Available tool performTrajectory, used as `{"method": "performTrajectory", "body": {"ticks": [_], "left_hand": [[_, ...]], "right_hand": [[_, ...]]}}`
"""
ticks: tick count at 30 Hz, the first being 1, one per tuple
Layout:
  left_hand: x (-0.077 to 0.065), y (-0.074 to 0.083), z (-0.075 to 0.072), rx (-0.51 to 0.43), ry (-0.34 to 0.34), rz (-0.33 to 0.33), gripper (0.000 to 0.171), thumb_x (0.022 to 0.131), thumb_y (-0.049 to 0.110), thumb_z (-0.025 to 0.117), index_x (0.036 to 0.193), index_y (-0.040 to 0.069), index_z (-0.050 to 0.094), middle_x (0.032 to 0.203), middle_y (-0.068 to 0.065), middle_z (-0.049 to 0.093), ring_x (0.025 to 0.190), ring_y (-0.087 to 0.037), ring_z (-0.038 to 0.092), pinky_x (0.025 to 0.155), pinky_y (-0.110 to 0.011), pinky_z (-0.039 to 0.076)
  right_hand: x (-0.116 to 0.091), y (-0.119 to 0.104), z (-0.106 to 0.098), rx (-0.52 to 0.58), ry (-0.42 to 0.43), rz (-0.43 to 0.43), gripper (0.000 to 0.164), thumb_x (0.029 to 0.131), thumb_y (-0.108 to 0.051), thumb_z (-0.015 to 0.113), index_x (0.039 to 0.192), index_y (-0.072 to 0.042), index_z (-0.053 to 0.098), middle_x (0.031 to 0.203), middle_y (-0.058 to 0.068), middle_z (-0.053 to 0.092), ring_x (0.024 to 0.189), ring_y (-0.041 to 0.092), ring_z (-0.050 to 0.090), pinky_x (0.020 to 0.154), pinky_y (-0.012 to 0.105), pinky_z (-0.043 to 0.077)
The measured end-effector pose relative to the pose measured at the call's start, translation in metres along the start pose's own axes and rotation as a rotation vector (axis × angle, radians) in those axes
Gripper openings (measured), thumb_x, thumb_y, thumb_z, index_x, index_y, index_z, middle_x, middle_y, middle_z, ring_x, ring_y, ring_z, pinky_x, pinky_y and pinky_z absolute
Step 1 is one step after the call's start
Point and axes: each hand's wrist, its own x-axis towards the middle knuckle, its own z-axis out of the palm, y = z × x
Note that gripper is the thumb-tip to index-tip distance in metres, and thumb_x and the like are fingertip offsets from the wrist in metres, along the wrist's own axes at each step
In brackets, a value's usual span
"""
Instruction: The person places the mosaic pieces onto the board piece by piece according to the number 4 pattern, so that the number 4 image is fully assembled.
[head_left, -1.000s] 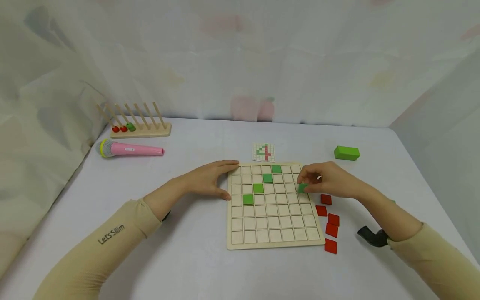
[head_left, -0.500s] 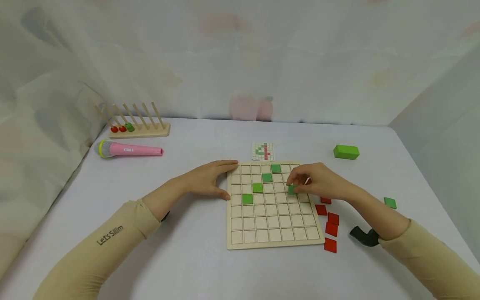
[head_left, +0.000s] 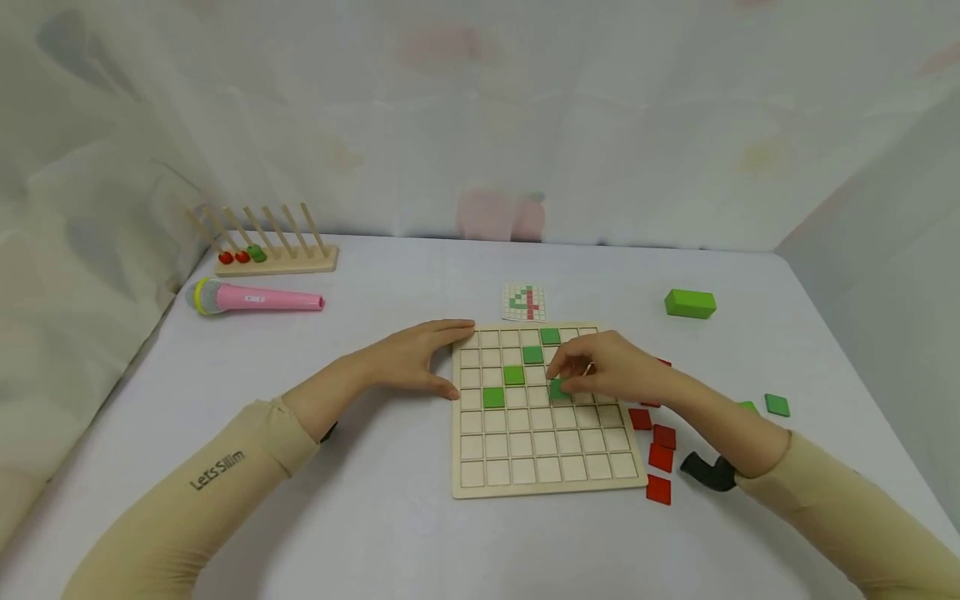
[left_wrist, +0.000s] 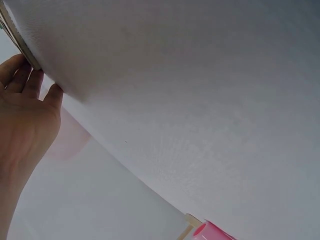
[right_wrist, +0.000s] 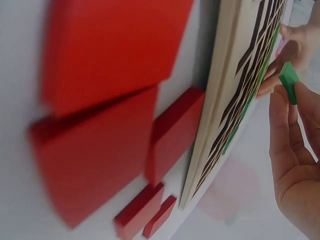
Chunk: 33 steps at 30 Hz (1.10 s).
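Right hand (head_left: 607, 367) pinching a green tile (head_left: 558, 390) over the grid board (head_left: 523, 472) beneath it; left hand (head_left: 408, 357), fingers extended, touching the board's edge. An off-centre release could leave the tile askew rather than seated.

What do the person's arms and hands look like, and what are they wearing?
The left sleeve and right sleeve are beige and stop short of the wrists. Dark lettering starting "Let's" marks the left one. The left hand and right hand wear no gloves.
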Motion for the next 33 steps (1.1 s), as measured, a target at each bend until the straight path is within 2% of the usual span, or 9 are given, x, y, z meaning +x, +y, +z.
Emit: {"method": "performTrajectory", "body": {"ticks": [17, 25, 33], "left_hand": [[0.000, -0.001, 0.000, -0.017, 0.004, -0.006, 0.104, 0.075, 0.055, 0.080, 0.157, 0.017, 0.029, 0.165, 0.001, 0.027, 0.154, -0.024, 0.025, 0.125, -0.047, 0.027], [0.000, -0.001, 0.000, -0.033, 0.005, -0.008, 0.104, 0.074, 0.055, 0.080, 0.157, 0.017, 0.029, 0.165, 0.002, 0.027, 0.154, -0.024, 0.025, 0.125, -0.047, 0.027], [0.000, -0.003, 0.001, -0.026, 0.005, -0.003, 0.104, 0.074, 0.057, 0.080, 0.156, 0.016, 0.030, 0.165, 0.002, 0.027, 0.154, -0.024, 0.025, 0.125, -0.048, 0.026]], "right_hand": [[0.020, -0.024, 0.015, 0.021, -0.036, -0.002, 0.017, 0.084, -0.010, 0.076, 0.096, -0.022, 0.074, 0.087, -0.008, 0.071, 0.082, 0.008, 0.064, 0.077, 0.022, 0.057], [0.032, -0.035, 0.019, 0.034, -0.051, -0.017, 0.015, 0.082, -0.011, 0.079, 0.093, -0.019, 0.073, 0.085, -0.007, 0.071, 0.080, 0.008, 0.064, 0.075, 0.022, 0.056], [0.046, -0.044, 0.028, 0.029, -0.075, -0.009, 0.016, 0.080, -0.011, 0.081, 0.090, -0.020, 0.074, 0.080, -0.007, 0.070, 0.077, 0.005, 0.064, 0.073, 0.020, 0.056]]}}
